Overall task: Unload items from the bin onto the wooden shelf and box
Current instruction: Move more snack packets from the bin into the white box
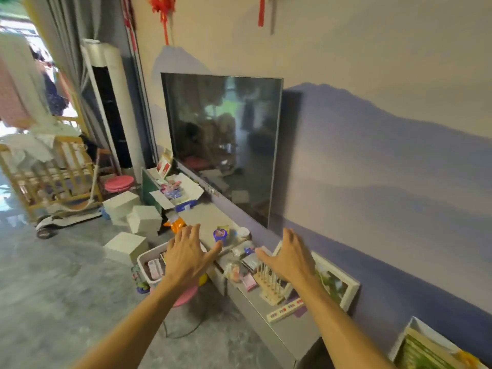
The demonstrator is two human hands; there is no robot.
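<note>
Bin [147, 258] (white, on a pink stool [186, 295]) under left hand [186, 259] — splayed, holding nothing, right hand [290, 255] splayed too, empty, over wooden rack [267, 282], purple tub [220, 234] between.

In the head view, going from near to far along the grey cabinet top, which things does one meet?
Power strip, wooden peg rack, blue-lidded jar, open box.
</note>
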